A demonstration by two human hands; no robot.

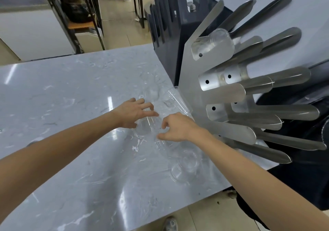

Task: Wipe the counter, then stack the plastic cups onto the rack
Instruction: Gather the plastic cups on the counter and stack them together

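two open hands [137, 114] [175, 127] reach for clear cups [183, 166] beside one rack [222, 95], gripping nothing.

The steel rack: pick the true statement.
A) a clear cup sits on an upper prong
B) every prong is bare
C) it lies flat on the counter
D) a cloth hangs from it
A: a clear plastic cup is slid over an upper prong of the rack, which stands upright beside the counter; no cloth hangs on it.

Bright, even overhead light. White glare streaks on marble counter [71, 97] left of hands and below them. Steel rack [231, 91] shines. Wide-angle bending at edges. Slight softness overall.
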